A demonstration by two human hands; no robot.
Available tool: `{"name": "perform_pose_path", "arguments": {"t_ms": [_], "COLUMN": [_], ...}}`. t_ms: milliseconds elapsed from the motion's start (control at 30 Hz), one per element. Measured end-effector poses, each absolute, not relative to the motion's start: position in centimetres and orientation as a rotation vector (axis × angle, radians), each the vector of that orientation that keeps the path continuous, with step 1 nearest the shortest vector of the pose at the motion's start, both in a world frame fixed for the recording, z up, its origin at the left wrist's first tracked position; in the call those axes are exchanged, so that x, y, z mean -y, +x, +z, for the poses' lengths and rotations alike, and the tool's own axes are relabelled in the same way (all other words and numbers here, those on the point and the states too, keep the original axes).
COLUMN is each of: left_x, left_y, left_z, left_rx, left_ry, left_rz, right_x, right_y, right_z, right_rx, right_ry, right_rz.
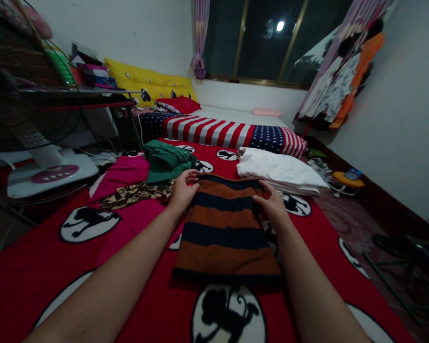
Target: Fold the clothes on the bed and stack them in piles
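Observation:
A brown and navy striped garment (229, 238), folded into a flat piece that widens toward me, lies on the red blanket (139, 305). At its far left corner is my left hand (183, 191), fingers curled in against the cloth edge. My right hand (274, 206) grips the far right corner, its thumb over the top of the fabric. The undersides of both grips are hidden. Just left of my left hand lie a green garment (169, 159), a brown patterned cloth (136, 194) and a bright pink garment (127, 174). Folded white cloth (279, 169) sits beyond my right hand.
A fan's white base (53, 174) stands at the left, beside a desk (93, 102) with boxes. Behind is a bed with a stars-and-stripes cover (218, 131). Clothes (346, 85) hang at the right wall, above a small orange stool (347, 180).

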State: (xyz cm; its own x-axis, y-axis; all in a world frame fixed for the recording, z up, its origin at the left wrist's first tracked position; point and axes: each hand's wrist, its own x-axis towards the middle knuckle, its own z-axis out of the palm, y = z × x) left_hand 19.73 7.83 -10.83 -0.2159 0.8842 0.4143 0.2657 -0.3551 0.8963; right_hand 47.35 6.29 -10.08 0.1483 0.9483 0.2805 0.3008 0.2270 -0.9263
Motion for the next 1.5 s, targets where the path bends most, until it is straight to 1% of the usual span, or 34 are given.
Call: {"name": "perform_pose_path", "arguments": {"t_ms": [100, 200, 267, 333, 400, 467, 533, 633, 767, 967, 1033, 1100, 1167, 1233, 1333, 1433, 1500], "left_x": [-7.3, -6.2, -5.3, -4.4, -3.7, -3.2, -2.9, -2.8, -2.8, -3.0, -2.9, -2.8, -2.7, -2.7, -3.2, -4.3, -5.0], "left_y": [19.4, 20.6, 22.1, 23.7, 24.8, 25.3, 25.2, 24.9, 24.5, 24.3, 24.3, 24.4, 24.6, 24.5, 24.0, 22.7, 21.9], "left_z": [-10.4, -9.1, -8.4, -8.4, -9.1, -10.0, -10.8, -11.3, -11.3, -11.7, -11.7, -11.7, -11.6, -11.6, -11.6, -11.7, -11.8], "left_rx": [-1.601, -1.544, -1.406, -1.291, -1.296, -1.384, -1.448, -1.449, -1.415, -1.36, -1.366, -1.368, -1.37, -1.393, -1.516, -1.708, -1.784], "left_ry": [1.758, 2.029, 2.201, 2.341, 2.419, 2.453, 2.475, 2.507, 2.498, 2.498, 2.5, 2.506, 2.516, 2.521, 2.465, 2.297, 2.198], "left_rz": [1.658, 1.578, 1.38, 1.126, 0.876, 0.675, 0.557, 0.504, 0.472, 0.492, 0.483, 0.476, 0.474, 0.483, 0.528, 0.571, 0.592], "right_x": [-6.4, -5.5, -4.6, -3.7, -3.2, -3.0, -3.1, -3.3, -2.9, -2.5, -2.6, -2.8, -3.2, -3.6, -4.3, -4.6, -4.5], "right_y": [48.3, 49.3, 49.9, 50.2, 50.0, 49.5, 48.9, 48.7, 50.3, 51.7, 51.2, 50.4, 49.3, 48.0, 46.4, 45.7, 45.4], "right_z": [-9.3, -7.4, -6.1, -5.3, -5.2, -5.5, -5.9, -6.1, -5.7, -5.6, -5.1, -4.5, -4.4, -5.4, -8.5, -10.7, -10.7], "right_rx": [1.366, 1.495, 1.646, 1.822, 1.947, 2.033, 2.09, 2.118, 2.112, 2.143, 2.122, 2.095, 2.016, 1.949, 2.06, 2.161, 2.118], "right_ry": [-1.469, -1.589, -1.712, -1.813, -1.871, -1.883, -1.875, -1.815, -1.735, -1.918, -1.981, -1.986, -1.884, -1.716, -1.565, -1.644, -1.674], "right_rz": [0.543, 0.491, 0.634, 0.887, 1.094, 1.186, 1.17, 1.148, 1.22, 1.182, 1.065, 0.747, 0.401, 0.232, 0.244, 0.313, 0.302]}}
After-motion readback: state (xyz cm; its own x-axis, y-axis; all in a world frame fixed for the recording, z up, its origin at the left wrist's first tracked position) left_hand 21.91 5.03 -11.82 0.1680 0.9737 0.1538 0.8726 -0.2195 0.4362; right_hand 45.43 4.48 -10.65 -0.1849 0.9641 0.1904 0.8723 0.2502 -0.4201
